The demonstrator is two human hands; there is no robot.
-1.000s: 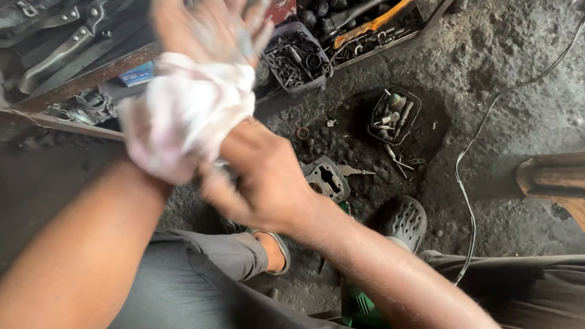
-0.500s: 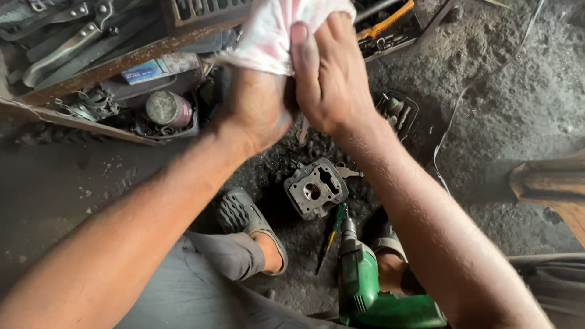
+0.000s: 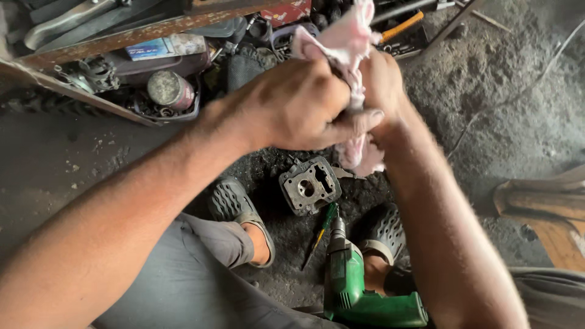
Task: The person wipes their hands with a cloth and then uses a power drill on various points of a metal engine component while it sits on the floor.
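Both hands are raised in front of me, wrapped around a pale pink-white rag (image 3: 347, 36). My left hand (image 3: 298, 103) closes over the rag from the left, its thumb pressed across the cloth. My right hand (image 3: 381, 82) is bunched inside the rag, mostly covered by it and by the left hand. A loose end of the rag hangs below the hands. On the dirty ground beneath lies a grey metal engine cylinder head (image 3: 309, 184). A green power drill (image 3: 353, 286) lies between my feet, beside a green-handled screwdriver (image 3: 322, 228).
My feet wear dark perforated clogs (image 3: 228, 201). A rusty metal frame (image 3: 122, 36) at top left holds trays of tools, a round tin (image 3: 170, 90) and small parts. An orange-handled tool (image 3: 399, 27) lies at top centre. A wooden piece (image 3: 542, 207) stands at right.
The hands have kept rubbing the rag: the left hand has shifted over the right, and the cloth now bunches between them. The view has tilted down slightly.
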